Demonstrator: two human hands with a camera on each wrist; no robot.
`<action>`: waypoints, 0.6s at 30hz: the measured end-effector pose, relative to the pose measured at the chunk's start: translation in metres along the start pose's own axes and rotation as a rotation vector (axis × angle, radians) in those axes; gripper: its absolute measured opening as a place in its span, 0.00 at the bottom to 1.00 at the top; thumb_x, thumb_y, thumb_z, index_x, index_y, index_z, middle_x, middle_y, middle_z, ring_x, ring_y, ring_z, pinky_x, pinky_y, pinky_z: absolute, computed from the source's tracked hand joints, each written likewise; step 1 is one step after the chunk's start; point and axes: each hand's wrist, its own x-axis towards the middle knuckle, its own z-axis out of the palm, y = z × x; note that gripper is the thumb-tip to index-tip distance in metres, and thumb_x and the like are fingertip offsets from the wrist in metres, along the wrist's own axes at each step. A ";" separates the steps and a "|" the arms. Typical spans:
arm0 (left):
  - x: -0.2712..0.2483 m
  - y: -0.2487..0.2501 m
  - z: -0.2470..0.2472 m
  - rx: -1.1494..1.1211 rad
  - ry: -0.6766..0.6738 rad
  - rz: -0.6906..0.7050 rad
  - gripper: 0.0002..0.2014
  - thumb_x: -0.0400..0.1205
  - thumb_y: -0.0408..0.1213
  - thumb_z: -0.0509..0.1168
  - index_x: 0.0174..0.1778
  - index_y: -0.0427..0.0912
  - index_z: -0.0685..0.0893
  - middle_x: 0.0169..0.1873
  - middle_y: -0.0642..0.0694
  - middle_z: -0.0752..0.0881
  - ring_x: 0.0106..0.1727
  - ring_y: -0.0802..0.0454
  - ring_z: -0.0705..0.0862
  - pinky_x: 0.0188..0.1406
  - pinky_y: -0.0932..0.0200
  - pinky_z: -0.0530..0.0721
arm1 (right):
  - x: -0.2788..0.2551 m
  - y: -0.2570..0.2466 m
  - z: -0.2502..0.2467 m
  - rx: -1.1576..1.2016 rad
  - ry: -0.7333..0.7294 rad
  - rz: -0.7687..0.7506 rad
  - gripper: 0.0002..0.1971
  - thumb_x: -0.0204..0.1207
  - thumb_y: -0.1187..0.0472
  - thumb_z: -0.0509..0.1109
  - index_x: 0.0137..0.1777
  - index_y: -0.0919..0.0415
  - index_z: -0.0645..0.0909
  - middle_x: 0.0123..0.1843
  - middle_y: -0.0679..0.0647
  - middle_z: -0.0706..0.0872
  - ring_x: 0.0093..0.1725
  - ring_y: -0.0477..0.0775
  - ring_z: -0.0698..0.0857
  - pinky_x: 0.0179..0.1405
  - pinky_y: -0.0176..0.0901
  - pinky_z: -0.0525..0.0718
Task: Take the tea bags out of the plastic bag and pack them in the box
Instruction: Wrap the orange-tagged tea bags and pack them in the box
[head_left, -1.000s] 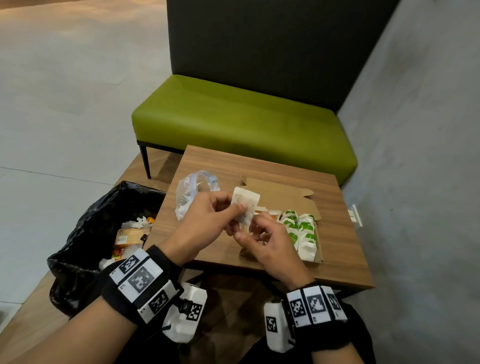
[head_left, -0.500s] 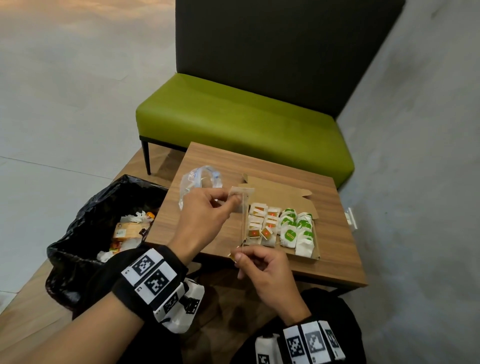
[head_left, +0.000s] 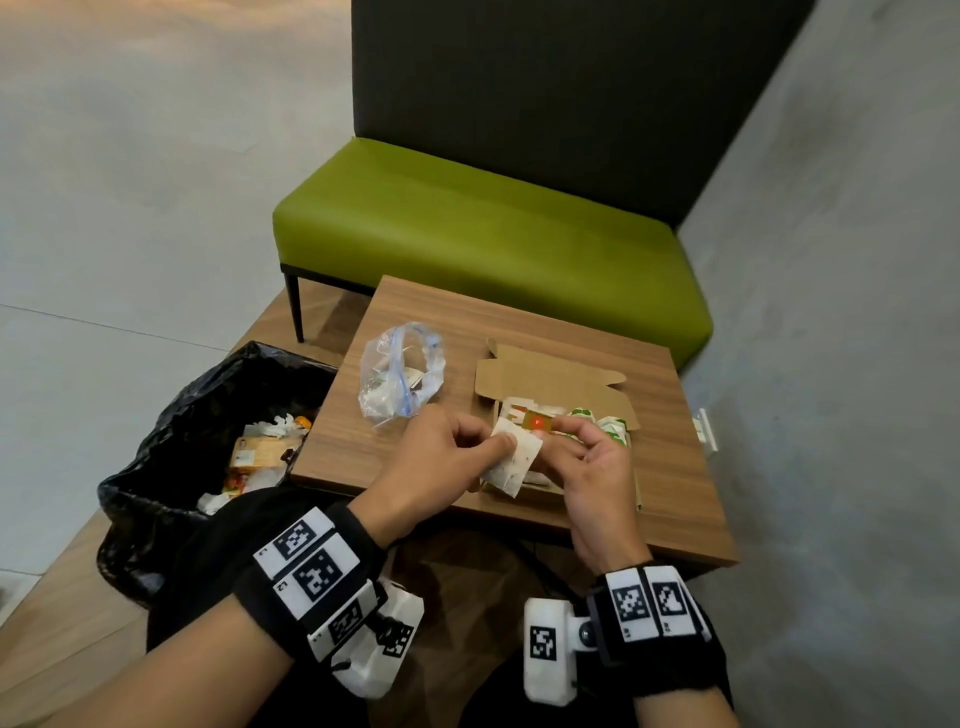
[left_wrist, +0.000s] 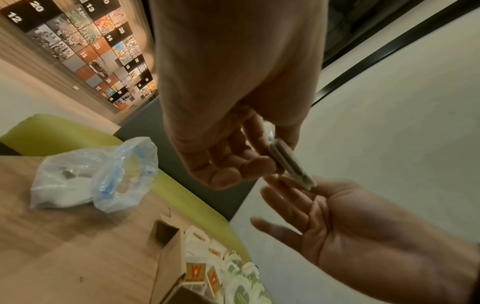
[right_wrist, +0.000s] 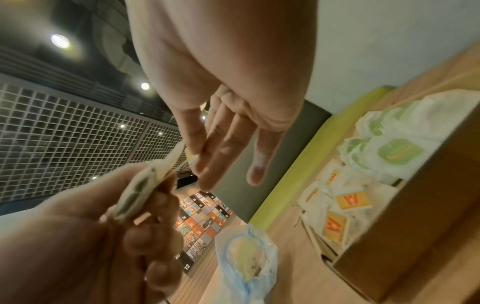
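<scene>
A white tea bag (head_left: 517, 465) hangs over the near end of the open cardboard box (head_left: 550, 382). My left hand (head_left: 496, 441) pinches its upper corner. My right hand (head_left: 560, 427) pinches the bag's orange tag (head_left: 537, 422) against its top, with the other fingers spread. In the left wrist view the tea bag (left_wrist: 291, 162) shows edge-on between my left fingers. The box holds rows of orange-tagged (right_wrist: 353, 200) and green-tagged tea bags (right_wrist: 400, 154). The clear plastic bag (head_left: 400, 374) lies crumpled on the table, left of the box, with a few items inside.
The small wooden table (head_left: 670, 431) stands in front of a green bench (head_left: 488, 234). A black bin bag (head_left: 171, 452) with wrappers and paper sits open on the floor at the table's left edge. A grey wall runs along the right.
My hands were apart with the tea bag's string stretched between them. The right hand has since come up to the left, bringing the tag against the bag, low over the box.
</scene>
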 end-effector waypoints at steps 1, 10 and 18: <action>0.001 -0.001 0.001 0.019 -0.005 -0.008 0.12 0.83 0.41 0.70 0.36 0.40 0.92 0.23 0.51 0.86 0.24 0.60 0.81 0.25 0.67 0.77 | 0.002 -0.002 0.000 0.000 0.003 0.001 0.07 0.78 0.71 0.72 0.54 0.64 0.84 0.42 0.61 0.94 0.42 0.55 0.93 0.39 0.44 0.89; 0.006 -0.003 0.005 -0.033 -0.023 -0.071 0.14 0.83 0.39 0.71 0.32 0.38 0.90 0.23 0.50 0.86 0.25 0.59 0.82 0.27 0.64 0.78 | 0.003 0.001 -0.001 -0.096 -0.101 -0.119 0.08 0.78 0.74 0.70 0.50 0.66 0.91 0.51 0.60 0.93 0.56 0.61 0.90 0.55 0.56 0.88; 0.007 -0.011 0.006 -0.208 -0.103 -0.202 0.13 0.86 0.37 0.66 0.44 0.31 0.90 0.33 0.44 0.90 0.29 0.52 0.84 0.34 0.55 0.78 | 0.003 0.001 -0.007 -0.207 -0.134 -0.078 0.13 0.79 0.74 0.66 0.42 0.63 0.92 0.44 0.53 0.94 0.44 0.47 0.90 0.42 0.35 0.85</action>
